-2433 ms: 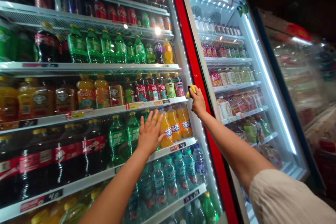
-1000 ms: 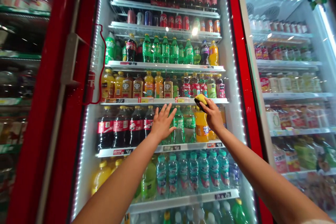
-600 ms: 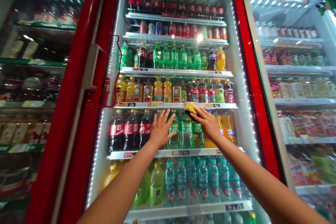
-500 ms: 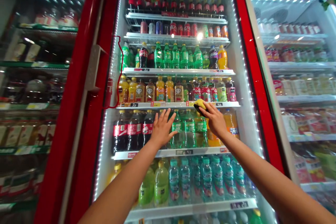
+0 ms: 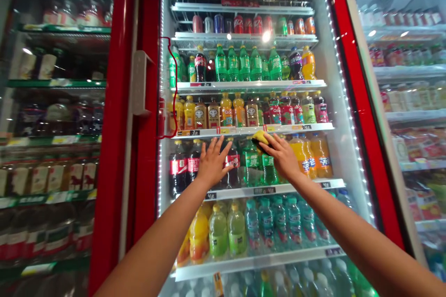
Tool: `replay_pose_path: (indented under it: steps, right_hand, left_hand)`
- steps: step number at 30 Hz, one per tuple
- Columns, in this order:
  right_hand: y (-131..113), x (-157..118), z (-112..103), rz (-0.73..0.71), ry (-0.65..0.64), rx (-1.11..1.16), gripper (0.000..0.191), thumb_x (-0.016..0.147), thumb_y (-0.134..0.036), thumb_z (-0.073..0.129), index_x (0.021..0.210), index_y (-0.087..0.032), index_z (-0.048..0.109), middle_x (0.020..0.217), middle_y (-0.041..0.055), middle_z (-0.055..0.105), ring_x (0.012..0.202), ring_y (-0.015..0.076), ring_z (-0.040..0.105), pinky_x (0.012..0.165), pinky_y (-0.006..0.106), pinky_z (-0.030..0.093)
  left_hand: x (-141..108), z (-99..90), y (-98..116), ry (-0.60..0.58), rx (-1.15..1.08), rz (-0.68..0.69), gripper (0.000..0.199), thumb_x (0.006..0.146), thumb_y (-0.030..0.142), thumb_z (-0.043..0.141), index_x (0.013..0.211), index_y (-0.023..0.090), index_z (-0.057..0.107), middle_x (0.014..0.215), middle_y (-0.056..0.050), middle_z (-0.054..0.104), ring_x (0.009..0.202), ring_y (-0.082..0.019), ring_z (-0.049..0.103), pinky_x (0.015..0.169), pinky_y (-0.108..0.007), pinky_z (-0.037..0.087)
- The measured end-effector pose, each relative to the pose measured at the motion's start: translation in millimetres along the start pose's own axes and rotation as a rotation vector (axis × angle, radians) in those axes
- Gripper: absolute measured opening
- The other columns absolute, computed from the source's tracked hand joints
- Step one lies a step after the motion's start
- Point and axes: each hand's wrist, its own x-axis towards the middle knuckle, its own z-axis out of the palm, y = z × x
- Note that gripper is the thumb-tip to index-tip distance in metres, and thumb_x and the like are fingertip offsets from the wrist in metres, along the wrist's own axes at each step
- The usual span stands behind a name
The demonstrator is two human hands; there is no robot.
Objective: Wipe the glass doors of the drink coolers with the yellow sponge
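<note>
My left hand [image 5: 214,162] lies with fingers spread on the glass door of a red-framed drinks fridge, in front of dark cola bottles [image 5: 178,167]. To its right, my right hand [image 5: 284,155] presses a small folded cloth [image 5: 260,137], yellow with a dark underside, to the same glass. The cloth is just below a shelf edge [image 5: 244,132], in front of green bottles [image 5: 251,162]. My fingers hide part of the cloth.
A white door handle [image 5: 140,83] sticks out at the left of the red frame [image 5: 362,102]. Shelves of bottles and cans stand behind the glass. Other fridges flank it, with dark shelves [image 5: 55,139] at left and a pale frame at right.
My right hand and the cloth have moved left across the glass relative to the bottles. My left hand stays spread and sits slightly higher on the door. The view has shifted left.
</note>
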Motion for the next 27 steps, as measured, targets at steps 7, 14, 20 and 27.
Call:
replay_pose_path:
  steps: [7, 14, 20, 27]
  right_hand:
    - [-50.1, 69.4, 35.1, 0.294, 0.195, 0.040, 0.077, 0.088, 0.000, 0.043, 0.156, -0.038, 0.042, 0.167, 0.0020, 0.033, 0.155, 0.0364, 0.027, 0.115, 0.063, 0.041]
    - [-94.2, 49.0, 36.9, -0.035, 0.018, 0.029, 0.064, 0.094, -0.005, 0.044, 0.144, -0.042, 0.056, 0.163, -0.0057, 0.041, 0.153, 0.0265, 0.034, 0.119, 0.053, 0.039]
    - [-102.4, 87.3, 46.3, 0.131, 0.143, 0.114, 0.069, 0.089, 0.000, 0.040, 0.145, -0.036, 0.057, 0.163, -0.0023, 0.041, 0.153, 0.0315, 0.033, 0.118, 0.056, 0.041]
    - [-184.6, 119.5, 72.6, 0.005, 0.115, 0.168, 0.060, 0.093, -0.005, 0.047, 0.143, -0.036, 0.060, 0.162, -0.0024, 0.043, 0.154, 0.0287, 0.031, 0.120, 0.054, 0.039]
  left_hand:
    - [-20.2, -3.5, -46.3, -0.005, 0.033, -0.042, 0.085, 0.087, 0.058, 0.067, 0.160, 0.036, 0.029, 0.172, -0.008, 0.017, 0.158, -0.037, 0.015, 0.124, -0.069, 0.011]
    - [-30.3, -6.2, -69.0, 0.012, 0.015, -0.039, 0.085, 0.086, 0.057, 0.068, 0.160, 0.036, 0.031, 0.172, -0.007, 0.018, 0.158, -0.035, 0.016, 0.127, -0.063, 0.012]
    - [-42.9, -14.8, -90.1, 0.009, 0.007, -0.072, 0.085, 0.084, 0.054, 0.073, 0.158, 0.034, 0.035, 0.172, -0.009, 0.017, 0.159, -0.035, 0.015, 0.127, -0.062, 0.014]
    - [-67.3, -13.9, -113.1, 0.022, 0.034, -0.121, 0.082, 0.087, 0.056, 0.068, 0.158, 0.032, 0.036, 0.171, -0.010, 0.021, 0.158, -0.034, 0.019, 0.127, -0.060, 0.017]
